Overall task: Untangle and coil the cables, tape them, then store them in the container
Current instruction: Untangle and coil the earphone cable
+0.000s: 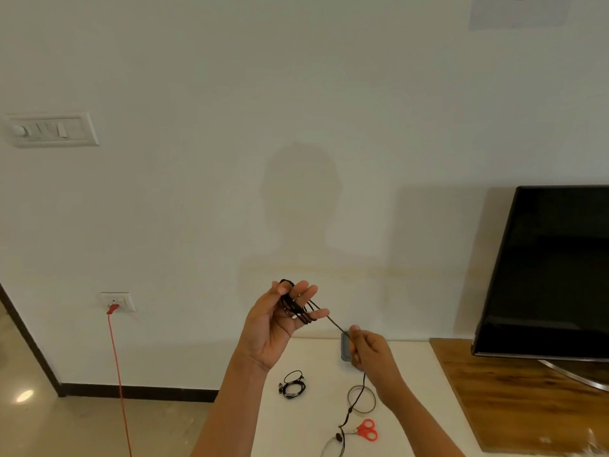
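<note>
My left hand [280,321] is raised above the white table, fingers spread, with a black earphone cable [298,308] wound in several loops around them. My right hand [369,352] pinches the same cable's free stretch just to the right, and the rest hangs down to the table [313,417], ending near an earbud [338,436]. A second black cable [292,385] lies coiled on the table below my left wrist. A clear tape roll [362,399] lies under my right forearm. A grey container [345,349] sits at the table's back, partly hidden by my right hand.
Red-handled scissors [368,430] lie at the front of the table. A black TV [547,272] stands on a wooden board [514,400] at the right. A red cord [115,374] hangs from a wall socket [117,301] at the left.
</note>
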Demonstrator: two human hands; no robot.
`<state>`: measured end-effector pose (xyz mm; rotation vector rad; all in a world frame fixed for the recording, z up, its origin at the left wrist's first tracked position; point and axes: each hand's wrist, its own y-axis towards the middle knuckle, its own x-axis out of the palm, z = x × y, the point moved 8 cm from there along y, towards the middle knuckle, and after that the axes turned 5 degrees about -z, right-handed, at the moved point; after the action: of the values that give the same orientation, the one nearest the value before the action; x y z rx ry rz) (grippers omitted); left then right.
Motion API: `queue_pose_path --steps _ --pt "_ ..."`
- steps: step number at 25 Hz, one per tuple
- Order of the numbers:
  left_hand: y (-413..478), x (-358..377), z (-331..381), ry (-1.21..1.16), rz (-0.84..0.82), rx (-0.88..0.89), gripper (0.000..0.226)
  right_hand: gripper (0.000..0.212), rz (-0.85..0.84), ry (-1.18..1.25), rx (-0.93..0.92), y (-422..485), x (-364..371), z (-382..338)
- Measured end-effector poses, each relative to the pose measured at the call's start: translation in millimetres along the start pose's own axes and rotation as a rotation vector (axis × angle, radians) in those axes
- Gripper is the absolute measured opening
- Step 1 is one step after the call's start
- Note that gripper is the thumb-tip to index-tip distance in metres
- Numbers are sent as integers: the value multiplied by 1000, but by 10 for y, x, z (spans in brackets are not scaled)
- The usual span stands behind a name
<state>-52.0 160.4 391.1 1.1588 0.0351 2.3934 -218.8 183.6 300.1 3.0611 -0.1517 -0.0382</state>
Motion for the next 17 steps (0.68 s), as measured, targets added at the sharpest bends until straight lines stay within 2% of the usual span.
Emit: queue_pose_path --steps 3,7,10,12,14,17 --pt "110 -38 48 124 -2 44 30 45 -62 -7 43 -253 200 136" --pt "158 -252 -4 536 81 20 25 44 -208 -102 -13 -659 419 -71" --pt "68 -268 -268 879 -68 -97 29 45 -199 -202 -194 -698 405 -713" --pt "-13 -271 -476 905 -173 -199 28 39 -148 -276 -315 -559 314 -1138" --pt "-90 -269 -602 857 -200 -285 29 38 -74 -334 -378 -292 189 -1414" --pt "-141 -167 -678 675 -237 -342 33 34 -2 -399 -316 204 -20 -1360"
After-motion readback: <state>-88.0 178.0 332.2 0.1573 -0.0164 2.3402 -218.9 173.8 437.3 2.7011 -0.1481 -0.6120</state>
